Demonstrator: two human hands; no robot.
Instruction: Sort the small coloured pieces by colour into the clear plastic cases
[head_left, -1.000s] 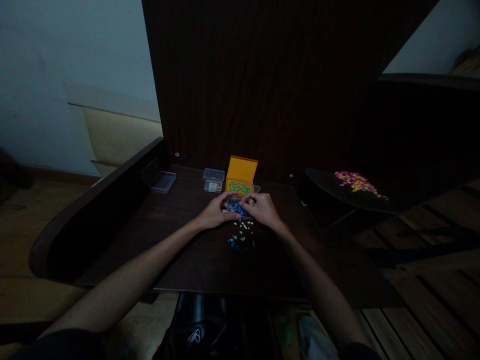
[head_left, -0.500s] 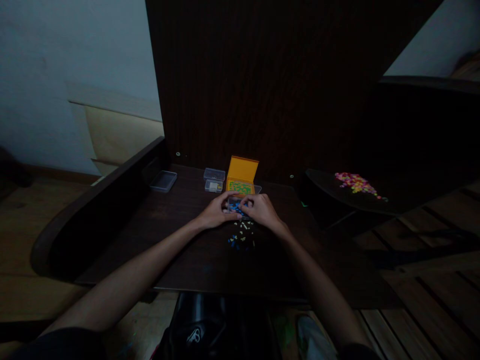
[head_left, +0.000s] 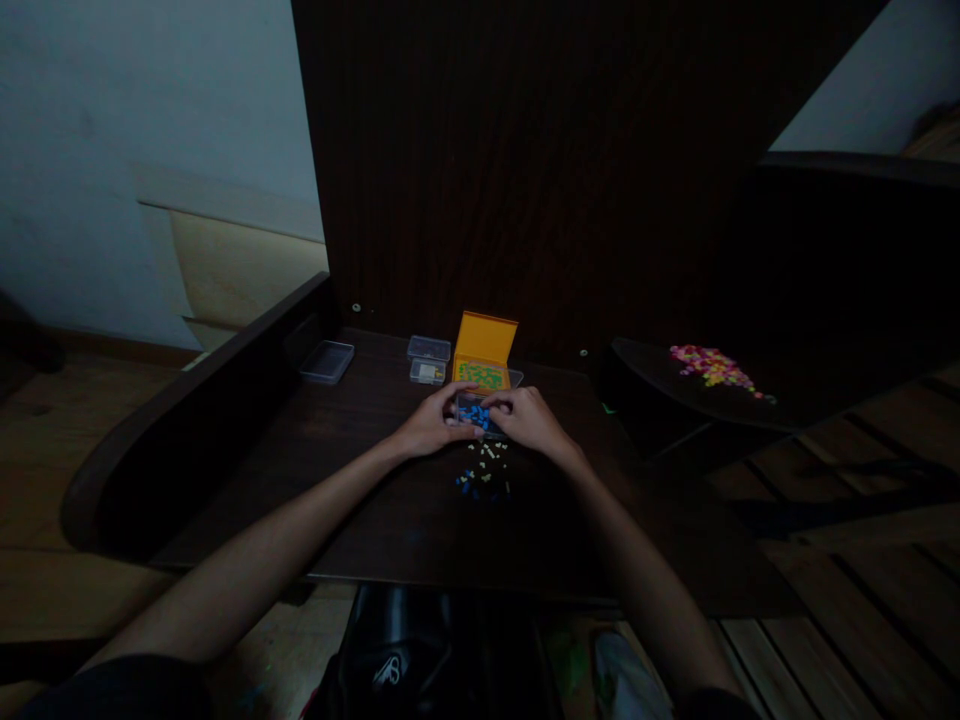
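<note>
Just below frame centre, the left hand (head_left: 429,424) has its fingers clamped round a clear plastic box (head_left: 472,398) of blue pieces (head_left: 474,415); the right hand's (head_left: 527,421) fingers bunch over it, grip unclear; beyond, an open yellow box (head_left: 486,338) holds green pieces (head_left: 481,376)

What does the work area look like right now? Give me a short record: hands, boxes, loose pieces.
Left hand: gripping the left side of a clear box
Right hand: fingers over the clear box's right part
Inside it: blue pieces
Yellow box: just behind, lid open, green pieces inside
Loose pieces: pale and blue, on the table, in front of the clear box
Far right: pink-and-yellow heap
</note>
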